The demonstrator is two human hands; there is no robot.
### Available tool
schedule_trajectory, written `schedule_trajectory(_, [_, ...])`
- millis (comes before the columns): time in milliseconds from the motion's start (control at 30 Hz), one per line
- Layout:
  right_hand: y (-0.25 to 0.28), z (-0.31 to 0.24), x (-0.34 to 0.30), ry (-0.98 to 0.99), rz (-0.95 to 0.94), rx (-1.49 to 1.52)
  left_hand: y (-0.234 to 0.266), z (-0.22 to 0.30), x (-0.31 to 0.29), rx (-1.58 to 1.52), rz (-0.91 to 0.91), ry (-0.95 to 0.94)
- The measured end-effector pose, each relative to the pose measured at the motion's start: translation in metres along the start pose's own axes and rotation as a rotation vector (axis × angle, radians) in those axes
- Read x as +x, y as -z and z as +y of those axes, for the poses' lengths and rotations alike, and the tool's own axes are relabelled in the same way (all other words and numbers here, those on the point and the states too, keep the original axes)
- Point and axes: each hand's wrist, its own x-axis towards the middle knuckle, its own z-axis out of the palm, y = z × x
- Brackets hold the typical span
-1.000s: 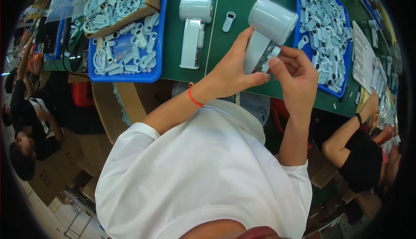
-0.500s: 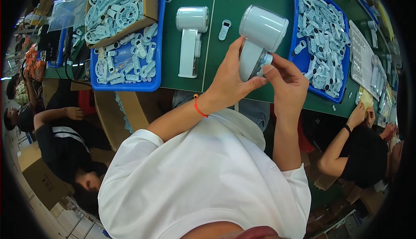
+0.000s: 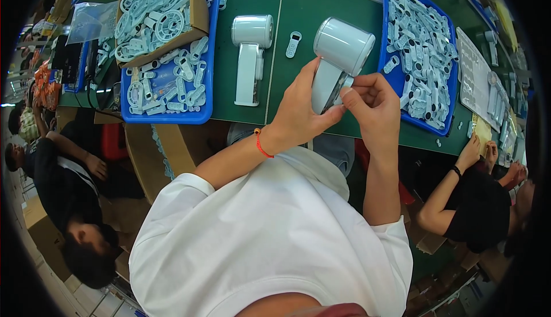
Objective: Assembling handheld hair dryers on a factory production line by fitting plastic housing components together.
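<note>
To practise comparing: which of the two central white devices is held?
The right device: left hand around its handle, right hand at its side. The left device lies untouched.

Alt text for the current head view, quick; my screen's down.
A person's left hand grips a white device by its handle, the right hand touching the handle's side. On the green table, a second device rests to the left, with a small part between the two. A left tray and right tray, both blue, hold loose parts.
</note>
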Motion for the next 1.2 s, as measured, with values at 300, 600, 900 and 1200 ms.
schedule_trajectory(300, [0.009,0.013,0.009,0.015,-0.189,0.203,0.017,0.015,0.005,-0.234,-0.241,0.227])
schedule_trajectory(600, [0.001,0.013,0.013,-0.043,-0.252,0.435,0.022,0.016,0.009,-0.144,-0.315,0.14])
schedule_trajectory(900, [-0.004,0.029,0.013,0.089,-0.185,0.422,0.026,0.021,0.016,-0.309,-0.458,0.397])
schedule_trajectory(1200, [-0.004,0.02,0.018,0.062,-0.191,0.403,0.024,0.021,0.019,-0.21,-0.384,0.253])
